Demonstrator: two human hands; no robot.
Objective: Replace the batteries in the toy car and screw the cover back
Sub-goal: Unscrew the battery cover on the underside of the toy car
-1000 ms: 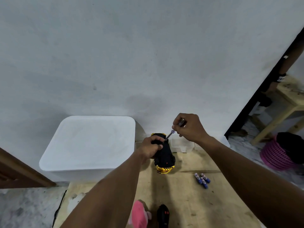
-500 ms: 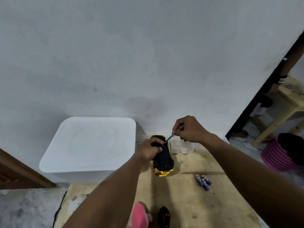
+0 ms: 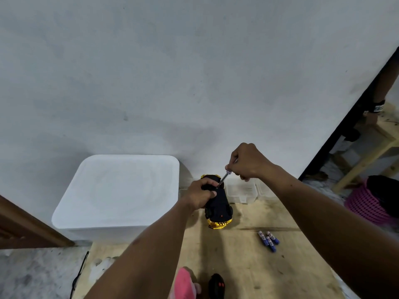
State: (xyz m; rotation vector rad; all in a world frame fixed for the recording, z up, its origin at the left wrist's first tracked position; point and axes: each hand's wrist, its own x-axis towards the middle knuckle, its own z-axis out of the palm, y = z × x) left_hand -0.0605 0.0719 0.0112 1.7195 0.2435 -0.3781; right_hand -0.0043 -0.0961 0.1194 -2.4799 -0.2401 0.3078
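head, toy car (image 3: 218,207), wooden table (image 3: 248,268), grey wall (image 3: 194,72)

From where I stand, the person's left forearm (image 3: 151,244) and right forearm (image 3: 313,208) are bare along all the length that shows, slim and smooth. The left hand (image 3: 199,194) and right hand (image 3: 248,162) are bare as well; a short-cut thumbnail (image 3: 213,193) shows on the left.

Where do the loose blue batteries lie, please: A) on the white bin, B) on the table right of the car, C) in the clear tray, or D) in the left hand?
B: the batteries lie on the table, right of the car.
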